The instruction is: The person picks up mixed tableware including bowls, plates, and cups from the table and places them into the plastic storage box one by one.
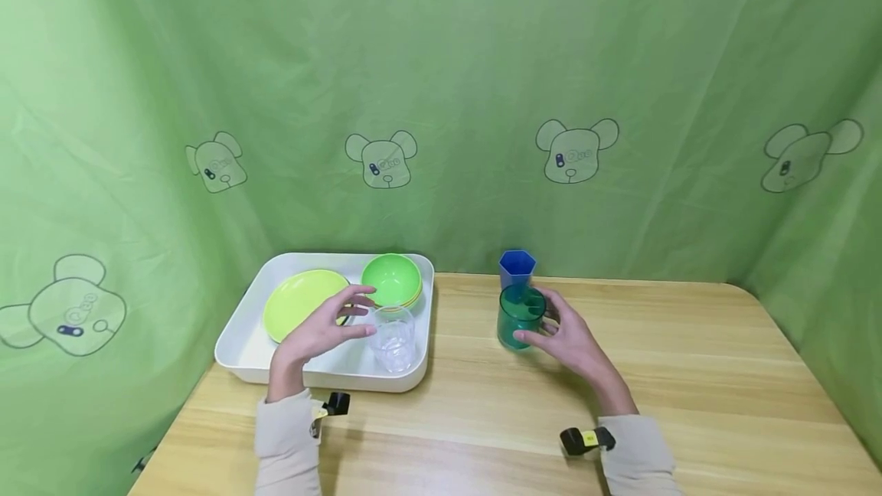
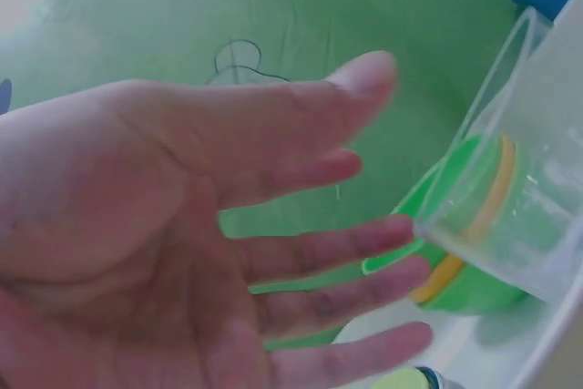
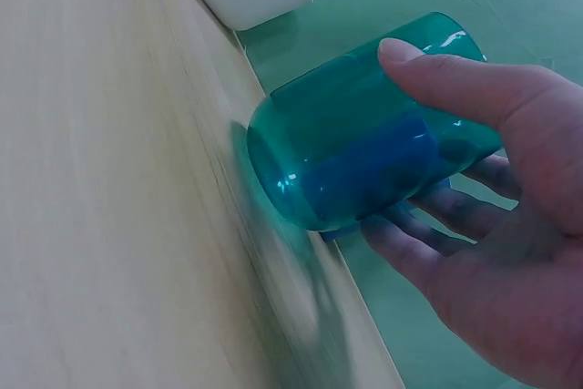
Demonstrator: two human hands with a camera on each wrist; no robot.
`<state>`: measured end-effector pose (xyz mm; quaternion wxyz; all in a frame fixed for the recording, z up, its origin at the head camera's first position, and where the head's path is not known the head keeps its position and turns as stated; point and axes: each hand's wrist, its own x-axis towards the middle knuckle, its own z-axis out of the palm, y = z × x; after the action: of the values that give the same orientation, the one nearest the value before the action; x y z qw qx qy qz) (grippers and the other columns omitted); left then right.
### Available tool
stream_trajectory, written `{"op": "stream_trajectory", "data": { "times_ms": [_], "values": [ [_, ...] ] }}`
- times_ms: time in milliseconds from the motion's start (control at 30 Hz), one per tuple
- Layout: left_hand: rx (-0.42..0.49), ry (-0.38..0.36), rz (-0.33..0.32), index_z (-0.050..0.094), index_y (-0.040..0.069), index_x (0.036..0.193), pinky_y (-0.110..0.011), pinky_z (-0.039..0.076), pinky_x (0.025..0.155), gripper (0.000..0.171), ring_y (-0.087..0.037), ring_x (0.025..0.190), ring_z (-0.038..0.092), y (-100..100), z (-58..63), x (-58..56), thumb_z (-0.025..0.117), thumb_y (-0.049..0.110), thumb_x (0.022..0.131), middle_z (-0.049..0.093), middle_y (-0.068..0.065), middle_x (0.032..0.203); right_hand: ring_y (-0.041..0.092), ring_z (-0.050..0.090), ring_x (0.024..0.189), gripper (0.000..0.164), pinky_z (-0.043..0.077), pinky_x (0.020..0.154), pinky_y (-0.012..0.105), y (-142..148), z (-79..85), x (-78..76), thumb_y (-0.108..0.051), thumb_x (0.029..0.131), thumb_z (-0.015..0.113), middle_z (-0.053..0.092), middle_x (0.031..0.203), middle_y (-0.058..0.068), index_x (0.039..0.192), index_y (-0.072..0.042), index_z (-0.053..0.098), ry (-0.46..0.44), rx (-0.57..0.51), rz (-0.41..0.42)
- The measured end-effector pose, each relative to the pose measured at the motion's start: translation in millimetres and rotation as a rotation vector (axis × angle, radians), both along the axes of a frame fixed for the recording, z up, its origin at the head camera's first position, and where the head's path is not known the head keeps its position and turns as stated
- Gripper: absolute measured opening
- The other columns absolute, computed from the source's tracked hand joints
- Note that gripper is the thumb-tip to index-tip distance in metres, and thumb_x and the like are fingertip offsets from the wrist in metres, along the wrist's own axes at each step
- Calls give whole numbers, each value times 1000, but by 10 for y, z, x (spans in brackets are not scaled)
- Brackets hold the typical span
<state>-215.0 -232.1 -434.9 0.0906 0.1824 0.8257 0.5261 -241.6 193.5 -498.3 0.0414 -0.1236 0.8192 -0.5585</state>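
In the head view my right hand holds a clear teal cup at the wood table, thumb on the near side and fingers behind. The right wrist view shows the thumb pressed to the side of the teal cup, its base close over the wood. My left hand hovers over a white tray, fingers spread, beside a clear colourless cup. From the left wrist, the palm faces the camera and the fingertips reach close to the rim of the clear cup.
A lime-yellow plate lies in the tray, with stacked bowls, a green one on top, at its back right. Behind the teal cup stands a blue hexagonal cup. A green curtain borders the table's back edge.
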Motion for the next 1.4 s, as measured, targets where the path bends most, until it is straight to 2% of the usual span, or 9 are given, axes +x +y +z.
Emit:
{"op": "stream_trajectory", "data": {
  "times_ms": [200, 400, 600, 700, 900, 1133, 1400],
  "values": [
    [59, 112, 112, 49, 4, 146, -55, 49, 105, 53, -49, 130, 52, 113, 104, -5, 70, 11, 98, 57, -24, 138, 46, 38, 143, 92, 39, 113, 58, -9, 66, 5, -29, 86, 85, 43, 152, 26, 158, -8, 31, 4, -4, -11],
    [174, 154, 153, 49, 3, 145, -51, 50, 107, 52, -47, 132, 51, 296, 186, -4, 69, 6, 97, 57, -22, 138, 49, 40, 141, 91, 41, 112, 56, -14, 146, 32, -35, 87, 84, 42, 154, 23, 159, -13, 32, 21, 18, -15],
    [226, 158, 136, 48, 1, 145, -37, 53, 105, 53, -41, 132, 53, 433, 208, 0, 69, 3, 97, 56, -22, 139, 49, 35, 144, 95, 41, 112, 56, -14, 257, 81, -38, 87, 83, 35, 158, 24, 161, -15, 28, 6, 16, -24],
    [257, 152, 117, 47, 0, 145, -35, 52, 106, 54, -38, 132, 53, 481, 202, -5, 69, 1, 96, 55, -22, 139, 47, 35, 145, 95, 40, 113, 55, -17, 313, 95, -39, 87, 83, 34, 159, 24, 162, -16, 28, 7, 11, -28],
    [277, 173, 96, 49, 1, 144, -49, 49, 109, 56, -39, 131, 53, 572, 197, -18, 71, -1, 94, 55, -21, 140, 43, 39, 144, 97, 41, 114, 52, -28, 424, 119, -37, 85, 85, 40, 155, 24, 161, -12, 29, 20, -15, -40],
    [248, 194, 90, 48, -1, 144, -46, 51, 108, 58, -39, 131, 54, 665, 191, -35, 73, -2, 92, 54, -17, 145, 40, 43, 141, 93, 44, 112, 47, -45, 504, 142, -33, 85, 86, 46, 152, 23, 157, -7, 33, 54, -33, -58],
    [264, 195, 62, 48, -4, 144, -58, 47, 109, 58, -49, 133, 49, 770, 173, -39, 73, -2, 92, 50, -24, 147, 38, 50, 136, 89, 47, 109, 45, -91, 520, 159, -28, 85, 87, 52, 146, 22, 155, -6, 37, 90, -59, -53]
  ]
}}
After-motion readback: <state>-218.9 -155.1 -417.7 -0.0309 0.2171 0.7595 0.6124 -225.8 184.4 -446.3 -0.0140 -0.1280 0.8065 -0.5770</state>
